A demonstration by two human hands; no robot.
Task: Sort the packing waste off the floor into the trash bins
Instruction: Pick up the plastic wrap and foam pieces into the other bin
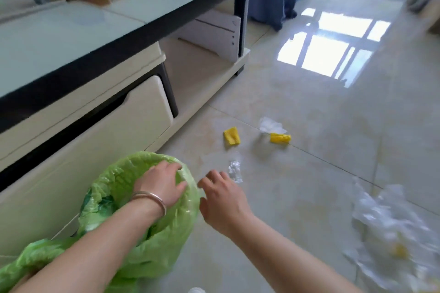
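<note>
Glossy beige floor tiles [309,197] run out from beside a low cream coffee table with a glass top [119,38], and loose packing waste lies scattered across them, so the sorting looks only partly done.

At about 7 o'clock in the view sits a bin lined with a crinkled green plastic bag [133,200]. The left hand [162,185] rests on its far rim with fingers spread and fairly straight, holding nothing that shows. What lies inside the liner is too dim to name.

The right hand [223,200] hovers just beside the bin at its 3 o'clock side, fingers loosely curled and empty as far as I can tell, near a small crumpled clear plastic scrap [235,169] at its 12 o'clock.

Left to collect, by my count, are at least 4 loose pieces: that scrap, a folded yellow piece [231,135] and a ribbed yellow piece [280,138] further out toward 1 o'clock, and a clear crumpled wrapper [271,125] touching the ribbed one. A large blurred heap of clear plastic film [390,228] sits at 4 o'clock; whether it lines a 2nd bin I cannot tell.
</note>
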